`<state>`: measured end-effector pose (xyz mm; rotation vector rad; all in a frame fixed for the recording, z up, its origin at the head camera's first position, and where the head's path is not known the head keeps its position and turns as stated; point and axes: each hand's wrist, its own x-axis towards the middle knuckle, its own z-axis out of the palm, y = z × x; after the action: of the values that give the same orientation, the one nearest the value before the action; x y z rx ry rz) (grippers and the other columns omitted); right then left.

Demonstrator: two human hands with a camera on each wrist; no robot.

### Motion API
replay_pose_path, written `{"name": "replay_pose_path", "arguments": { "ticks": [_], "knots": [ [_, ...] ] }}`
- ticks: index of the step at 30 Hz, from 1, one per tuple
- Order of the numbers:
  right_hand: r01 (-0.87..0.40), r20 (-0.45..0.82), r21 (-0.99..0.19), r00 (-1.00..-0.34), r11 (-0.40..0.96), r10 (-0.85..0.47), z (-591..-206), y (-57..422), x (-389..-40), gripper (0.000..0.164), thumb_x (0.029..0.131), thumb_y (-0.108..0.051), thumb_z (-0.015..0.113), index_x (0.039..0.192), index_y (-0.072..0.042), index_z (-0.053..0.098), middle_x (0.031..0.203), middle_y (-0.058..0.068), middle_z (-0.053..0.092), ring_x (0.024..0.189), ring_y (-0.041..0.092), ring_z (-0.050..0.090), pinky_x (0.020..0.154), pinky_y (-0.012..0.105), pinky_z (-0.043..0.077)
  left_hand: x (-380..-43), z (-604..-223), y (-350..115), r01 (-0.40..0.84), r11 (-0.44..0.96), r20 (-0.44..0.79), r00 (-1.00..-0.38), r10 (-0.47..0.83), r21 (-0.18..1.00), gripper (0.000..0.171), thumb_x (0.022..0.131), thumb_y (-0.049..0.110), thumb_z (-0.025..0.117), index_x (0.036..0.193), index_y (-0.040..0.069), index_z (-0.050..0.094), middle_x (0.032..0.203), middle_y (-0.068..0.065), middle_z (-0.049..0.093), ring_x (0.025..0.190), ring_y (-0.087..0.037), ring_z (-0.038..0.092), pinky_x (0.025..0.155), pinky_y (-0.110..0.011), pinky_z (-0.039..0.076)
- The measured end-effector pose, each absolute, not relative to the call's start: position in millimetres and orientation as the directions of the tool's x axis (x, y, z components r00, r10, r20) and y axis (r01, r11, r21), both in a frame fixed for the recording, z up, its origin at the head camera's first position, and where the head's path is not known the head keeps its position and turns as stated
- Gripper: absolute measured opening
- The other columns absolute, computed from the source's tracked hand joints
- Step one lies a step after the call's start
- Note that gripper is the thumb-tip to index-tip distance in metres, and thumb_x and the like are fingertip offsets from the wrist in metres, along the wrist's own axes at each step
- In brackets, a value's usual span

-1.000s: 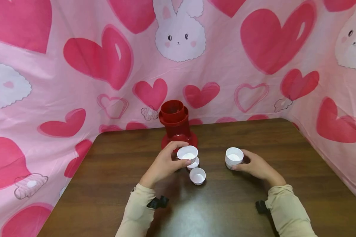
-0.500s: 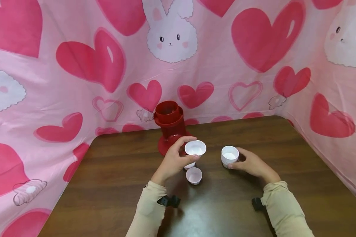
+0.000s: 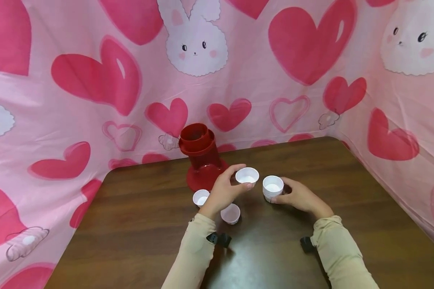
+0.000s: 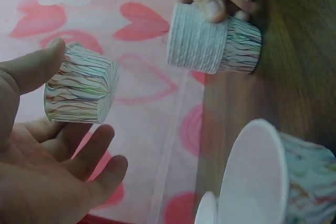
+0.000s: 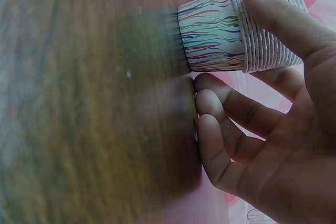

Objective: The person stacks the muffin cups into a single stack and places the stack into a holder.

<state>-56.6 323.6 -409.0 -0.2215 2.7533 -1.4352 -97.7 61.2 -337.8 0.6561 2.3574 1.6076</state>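
Observation:
My left hand (image 3: 222, 194) pinches a white paper baking cup (image 3: 247, 176) between thumb and fingers, raised above the table. In the left wrist view this cup (image 4: 81, 85) shows coloured wavy lines on its side. My right hand (image 3: 300, 198) grips a stack of nested paper baking cups (image 3: 273, 188) just to the right of it. The right wrist view shows the stack's many rims (image 5: 273, 27), with thumb and fingers around them and its patterned bottom at the tabletop. A small gap separates the single cup from the stack.
Two more paper cups stand on the table, one left of my left wrist (image 3: 201, 197) and one right of it (image 3: 230, 214). Behind my left hand stands a red round-based holder (image 3: 203, 160) with an open tube on top. A pink heart-patterned cloth (image 3: 253, 60) hangs behind the brown table (image 3: 130, 224).
My left hand has carried its cup rightward, close to the stack. The left standing cup, earlier partly behind this hand, now shows on its other side. The right hand keeps its grip; the head view has shifted.

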Motion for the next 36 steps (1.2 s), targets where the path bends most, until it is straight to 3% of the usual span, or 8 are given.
{"name": "replay_pose_path", "arguments": {
  "ticks": [14,28,36],
  "knots": [
    [-0.102,0.015,-0.813,-0.988,0.573,-0.154,-404.3,318.1,-58.7,0.062,0.082,-0.034,0.085,0.131,-0.006,0.060,0.113,0.009,0.065,0.099,0.027,0.057,0.086,0.045,0.046,-108.2,-348.7,90.4,0.355,0.483,0.041,-0.837,0.546,0.800,0.055,0.087,0.025,0.081,0.137,0.018,0.061,0.124,-0.001,0.061,0.113,-0.019,0.056,0.101,-0.041,0.044],
    [-0.101,0.016,-0.816,-0.988,0.570,-0.152,-407.0,324.1,-59.1,0.060,0.082,-0.032,0.085,0.130,-0.006,0.061,0.111,0.009,0.065,0.097,0.027,0.057,0.084,0.045,0.046,-114.1,-351.5,101.3,0.361,0.466,0.039,-0.821,0.570,0.808,0.054,0.088,0.020,0.080,0.138,0.012,0.060,0.129,-0.003,0.064,0.116,-0.020,0.057,0.104,-0.041,0.043],
    [-0.100,0.021,-0.826,-0.989,0.555,-0.147,-407.3,324.7,-57.8,0.059,0.082,-0.032,0.085,0.129,-0.006,0.061,0.109,0.008,0.066,0.097,0.026,0.058,0.083,0.043,0.047,-114.5,-353.5,110.8,0.349,0.479,0.031,-0.832,0.554,0.806,0.056,0.088,0.022,0.080,0.139,0.014,0.059,0.128,-0.001,0.064,0.113,-0.018,0.058,0.101,-0.040,0.045]
  ]
}}
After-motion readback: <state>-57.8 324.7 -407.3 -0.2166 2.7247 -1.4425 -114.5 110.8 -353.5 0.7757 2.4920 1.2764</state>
